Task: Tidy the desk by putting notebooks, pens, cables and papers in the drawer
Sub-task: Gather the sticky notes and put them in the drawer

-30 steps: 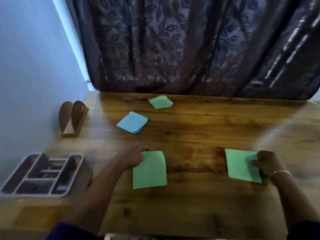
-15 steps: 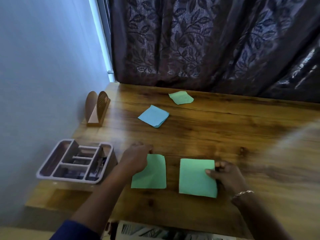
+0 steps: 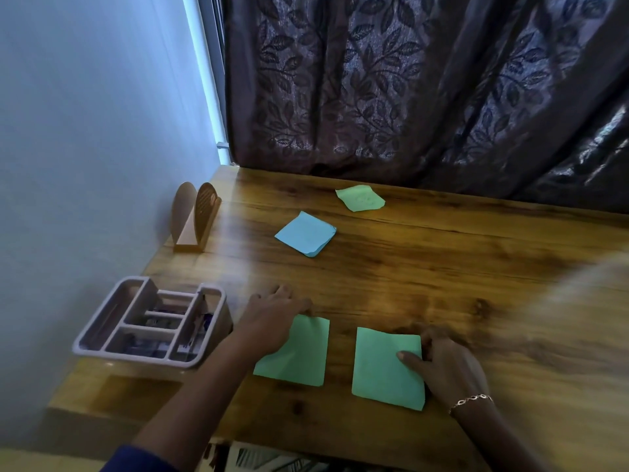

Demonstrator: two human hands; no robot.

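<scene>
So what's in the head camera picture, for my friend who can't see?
On a desk, the left hand rests on one green paper and the right hand touches a second green paper. Farther back lie a blue paper and a third green paper; a grey tray stands at left.

A dark curtain (image 3: 425,86) patterned with leafy vines hangs across the back, its hem reaching the far edge of the wooden desk (image 3: 442,267). To its left a narrow strip of bright window frame (image 3: 204,80) shows, and beside that a plain pale wall (image 3: 85,131) runs along the desk's left side. Near the wall at the back stands a brown holder (image 3: 195,218) made of two upright arched plates on a base. Nearer, at the left front corner, sits a grey divided organiser tray (image 3: 136,356); its compartments hold small items too blurred to identify.
</scene>
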